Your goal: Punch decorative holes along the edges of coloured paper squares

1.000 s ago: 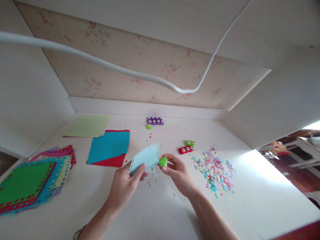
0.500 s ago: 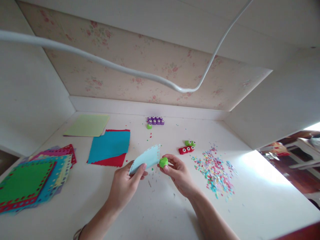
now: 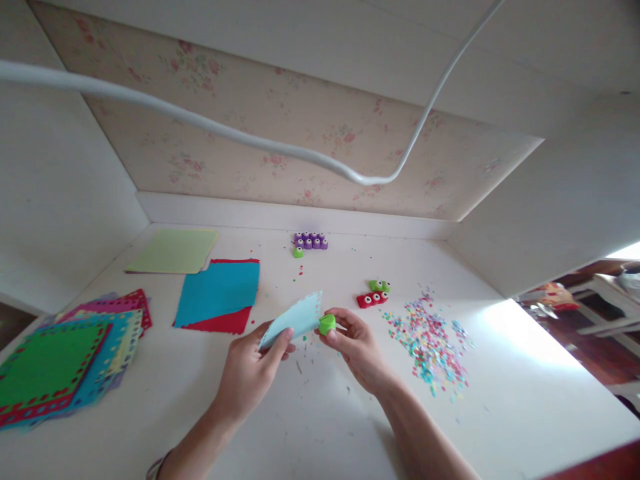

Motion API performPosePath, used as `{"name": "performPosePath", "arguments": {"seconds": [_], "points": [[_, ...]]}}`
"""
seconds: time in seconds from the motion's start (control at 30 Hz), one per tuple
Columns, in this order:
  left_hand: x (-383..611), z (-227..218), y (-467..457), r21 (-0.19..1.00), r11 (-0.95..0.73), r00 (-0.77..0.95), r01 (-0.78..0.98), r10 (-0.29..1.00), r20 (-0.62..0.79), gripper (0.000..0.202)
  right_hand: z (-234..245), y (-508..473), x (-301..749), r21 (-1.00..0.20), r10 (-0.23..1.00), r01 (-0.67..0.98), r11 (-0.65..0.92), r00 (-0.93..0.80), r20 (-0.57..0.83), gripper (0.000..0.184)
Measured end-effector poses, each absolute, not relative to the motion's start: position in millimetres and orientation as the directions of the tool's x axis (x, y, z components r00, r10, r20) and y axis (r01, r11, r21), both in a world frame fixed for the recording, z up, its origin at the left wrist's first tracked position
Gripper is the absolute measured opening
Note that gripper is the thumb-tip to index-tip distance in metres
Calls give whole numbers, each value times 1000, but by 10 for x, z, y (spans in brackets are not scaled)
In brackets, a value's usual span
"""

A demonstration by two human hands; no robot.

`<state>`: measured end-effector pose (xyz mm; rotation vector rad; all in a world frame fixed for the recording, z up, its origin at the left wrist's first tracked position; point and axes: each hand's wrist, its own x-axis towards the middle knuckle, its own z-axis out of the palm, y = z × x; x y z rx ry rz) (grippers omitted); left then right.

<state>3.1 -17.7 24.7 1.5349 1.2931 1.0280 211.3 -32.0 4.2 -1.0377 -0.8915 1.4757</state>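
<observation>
My left hand pinches a light blue sheet of paper between thumb and fingers, low on its left side. Small punched notches run along the paper's edges. Closed around a small green paper punch is my right hand, thumb below and fingers above. The punch sits at the paper's right edge; whether the edge lies inside its slot is hard to make out. Both hands are above the white table, near its middle.
Purple punches with a green one stand at the back. Red punches and green punches are to the right, beside scattered paper cutouts. Blue paper, pale green paper and a punched stack lie left. A white cable crosses above.
The free right end of the light blue paper has shifted slightly right and tilted. Both hands keep their grips in nearly the same places.
</observation>
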Motion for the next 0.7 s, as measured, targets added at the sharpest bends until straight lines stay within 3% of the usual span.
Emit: {"name": "performPosePath", "arguments": {"seconds": [0.7], "points": [[23, 231, -182, 954, -110, 142, 280, 987, 72, 25, 2, -330, 2112, -942, 992, -315, -119, -73, -101, 34]]}}
